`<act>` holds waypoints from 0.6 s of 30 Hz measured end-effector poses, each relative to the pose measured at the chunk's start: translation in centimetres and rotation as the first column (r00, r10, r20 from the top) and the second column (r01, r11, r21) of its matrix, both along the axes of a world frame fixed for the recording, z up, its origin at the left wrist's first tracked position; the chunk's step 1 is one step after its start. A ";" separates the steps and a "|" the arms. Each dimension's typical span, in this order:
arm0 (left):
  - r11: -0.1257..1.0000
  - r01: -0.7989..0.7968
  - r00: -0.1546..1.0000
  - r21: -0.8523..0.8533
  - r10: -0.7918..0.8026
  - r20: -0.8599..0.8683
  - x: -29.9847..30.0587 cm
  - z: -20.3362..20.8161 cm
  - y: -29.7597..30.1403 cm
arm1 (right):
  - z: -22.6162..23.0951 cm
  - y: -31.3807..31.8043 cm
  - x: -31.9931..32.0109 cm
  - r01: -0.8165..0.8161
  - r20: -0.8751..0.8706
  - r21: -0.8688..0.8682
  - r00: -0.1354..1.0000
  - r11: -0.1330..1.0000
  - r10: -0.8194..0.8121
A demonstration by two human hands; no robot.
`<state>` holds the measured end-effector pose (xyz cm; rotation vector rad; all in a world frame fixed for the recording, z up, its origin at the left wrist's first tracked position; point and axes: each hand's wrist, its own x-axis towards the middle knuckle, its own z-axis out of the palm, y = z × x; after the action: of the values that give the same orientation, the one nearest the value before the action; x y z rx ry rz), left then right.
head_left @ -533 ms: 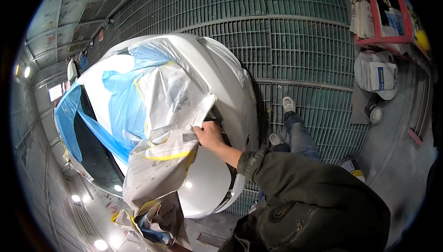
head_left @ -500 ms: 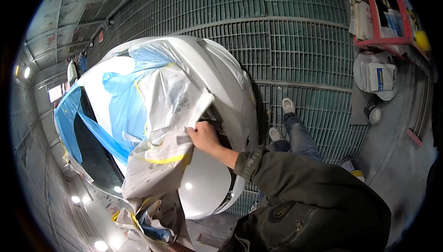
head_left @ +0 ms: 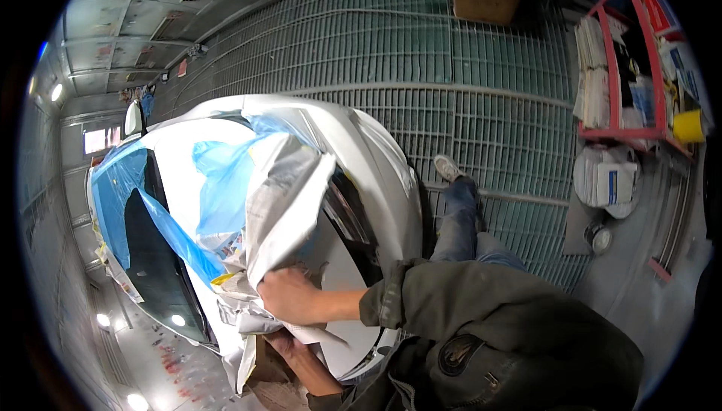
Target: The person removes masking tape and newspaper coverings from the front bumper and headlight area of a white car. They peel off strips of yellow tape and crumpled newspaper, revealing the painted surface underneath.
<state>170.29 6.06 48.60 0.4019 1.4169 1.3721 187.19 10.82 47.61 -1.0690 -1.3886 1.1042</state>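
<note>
Right hand [head_left: 289,296] clamps down, fingers curled into the crumpled grey newspaper masking sheet [head_left: 282,200] draped over the white car [head_left: 376,159]. At six o'clock beneath it, left hand [head_left: 289,351] grips brown masking paper [head_left: 263,373] underneath; its fingers are hidden.

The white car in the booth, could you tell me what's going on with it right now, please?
A person in a dark jacket leans over the front of a white car parked on a metal grate floor. One hand presses on the newspaper masking draped over the car's front; which hand it is cannot be told. The other hand is underneath, at the paper's lower edge. Blue plastic sheeting covers the windscreen area. A red trolley of supplies stands nearby.
</note>
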 end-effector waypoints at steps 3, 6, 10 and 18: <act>1.000 -0.023 1.000 0.002 0.023 -0.021 0.5 0.6 2.1 | 1.8 1.7 -0.2 -0.240 0.144 0.133 0.965 0.961 0.221; 0.998 -0.066 0.997 -0.011 0.066 -0.051 0.8 1.1 2.9 | 3.3 2.7 1.7 -0.328 0.039 0.119 0.945 0.937 0.326; 0.988 -0.145 0.980 0.060 0.151 -0.130 -0.3 3.8 4.3 | 1.0 2.4 0.6 0.004 -0.468 0.377 0.864 0.926 0.187; 0.862 -0.376 0.781 0.340 0.492 -0.384 -5.0 15.9 1.8 | -14.8 10.5 6.5 -0.495 -0.507 -0.475 0.830 0.728 0.234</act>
<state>165.31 7.84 64.52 0.6181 1.8134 1.9411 193.74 21.34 32.85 -0.8959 -0.9350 2.0421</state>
